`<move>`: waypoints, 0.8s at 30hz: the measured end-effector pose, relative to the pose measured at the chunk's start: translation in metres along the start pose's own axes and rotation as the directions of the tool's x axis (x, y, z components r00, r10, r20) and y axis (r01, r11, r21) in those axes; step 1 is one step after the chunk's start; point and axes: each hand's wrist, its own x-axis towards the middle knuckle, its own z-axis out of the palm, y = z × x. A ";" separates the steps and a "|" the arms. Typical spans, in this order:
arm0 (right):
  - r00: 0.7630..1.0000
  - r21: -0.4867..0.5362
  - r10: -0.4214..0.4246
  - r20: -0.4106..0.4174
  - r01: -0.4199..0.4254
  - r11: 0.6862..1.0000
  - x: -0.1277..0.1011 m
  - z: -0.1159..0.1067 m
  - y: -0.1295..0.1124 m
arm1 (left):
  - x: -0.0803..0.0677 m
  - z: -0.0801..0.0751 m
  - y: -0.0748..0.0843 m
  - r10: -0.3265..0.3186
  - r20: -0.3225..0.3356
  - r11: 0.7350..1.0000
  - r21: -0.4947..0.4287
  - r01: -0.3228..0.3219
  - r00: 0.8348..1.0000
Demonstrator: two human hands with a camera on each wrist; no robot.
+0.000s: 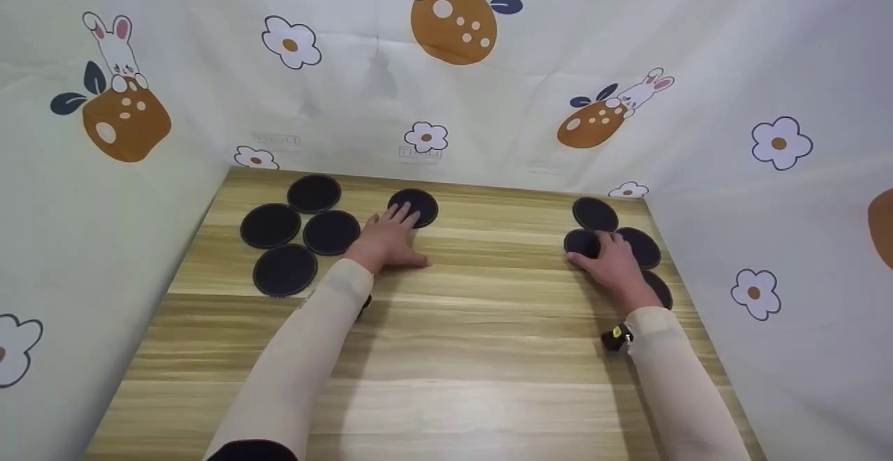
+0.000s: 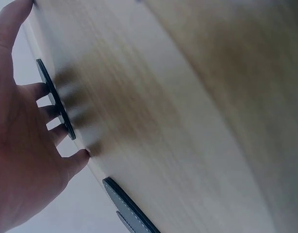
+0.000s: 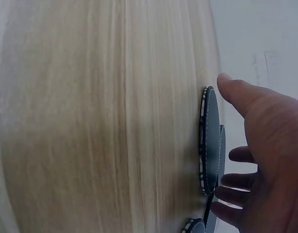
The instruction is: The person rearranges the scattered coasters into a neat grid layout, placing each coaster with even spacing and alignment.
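Fingers (image 1: pixel 403 215) on flat round dark disc (image 1: pixel 418 204)

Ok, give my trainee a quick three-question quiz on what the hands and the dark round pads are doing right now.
1. True or false: the left hand has its fingers laid flat on a lone round pad.
2. How many pads form the cluster at the person's left, apart from the one under the left hand? A) two B) four C) six
3. Which hand rests on the overlapping pads near the table's right edge?

Key
1. True
2. B
3. The right hand, fingers on one pad of that group.
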 end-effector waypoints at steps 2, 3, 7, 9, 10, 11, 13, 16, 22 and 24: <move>1.000 -0.005 -0.007 0.002 0.007 1.000 0.000 0.000 -0.001 | 0.000 0.000 0.000 -0.003 0.000 1.000 0.002 0.003 1.000; 1.000 -0.003 -0.006 0.006 0.006 1.000 0.001 0.001 -0.001 | 0.000 0.000 0.001 -0.004 0.000 1.000 0.003 0.004 1.000; 1.000 -0.019 0.007 0.025 -0.007 1.000 0.002 0.003 0.000 | 0.000 -0.001 0.001 -0.005 0.001 1.000 -0.003 0.005 1.000; 0.999 -0.027 0.012 0.030 -0.011 1.000 0.003 0.004 0.000 | 0.000 -0.001 0.002 -0.004 0.003 1.000 -0.008 0.004 1.000; 1.000 -0.032 0.010 0.028 -0.009 0.999 0.003 0.004 0.000 | 0.000 -0.001 0.002 -0.004 0.004 1.000 -0.009 0.004 1.000; 1.000 -0.032 0.010 0.027 -0.009 0.999 0.004 0.005 0.000 | -0.001 -0.001 0.002 -0.005 0.005 1.000 -0.010 0.005 1.000; 1.000 -0.031 0.004 0.018 -0.003 1.000 0.003 0.006 0.000 | -0.001 -0.002 0.003 -0.008 0.005 1.000 -0.011 0.008 1.000; 1.000 -0.029 -0.016 -0.005 0.016 0.999 0.002 0.007 0.000 | -0.001 -0.001 0.003 -0.010 0.005 1.000 -0.005 0.010 1.000; 0.998 -0.031 -0.051 -0.042 0.049 0.998 0.001 0.010 0.003 | 0.003 0.003 -0.001 -0.008 0.007 1.000 0.003 0.008 1.000; 0.998 -0.033 -0.049 -0.047 0.047 0.998 0.002 0.011 0.005 | 0.001 0.001 0.001 -0.004 0.000 1.000 0.000 0.004 1.000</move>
